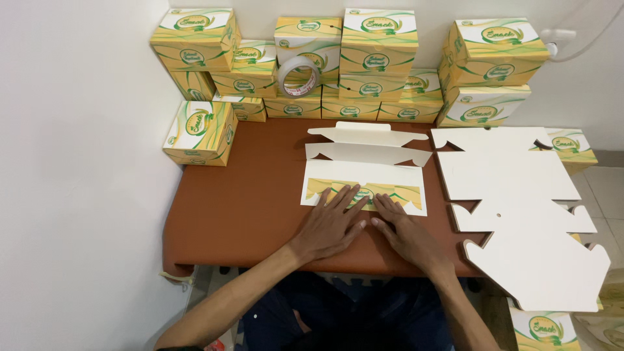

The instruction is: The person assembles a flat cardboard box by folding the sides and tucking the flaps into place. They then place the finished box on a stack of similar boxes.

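- The left hand (333,224) is lying palm down with its fingers spread, pressing on the near edge of the flat box blank (364,170).
- The right hand (404,233) is lying palm down just beside it, its fingers held close together and pointing toward the left hand's fingertips; it is also pressing on the near edge of the blank.
- Neither hand is pinching or gripping anything.
- The flat box blank is lying on the brown table (240,208), at the middle of it, straight ahead of the person. Its near flap is folded over and showing yellow and green print, while its far flaps are lying open and showing white.
- A stack of flat blanks (513,195) is lying white side up on the right end of the table, overhanging the near edge.
- Folded yellow and green boxes (380,71) are standing stacked in rows against the far wall.
- 1 folded box (200,133) is sitting apart at the left edge of the table.
- A roll of clear tape (299,76) is leaning upright against the stacked boxes.
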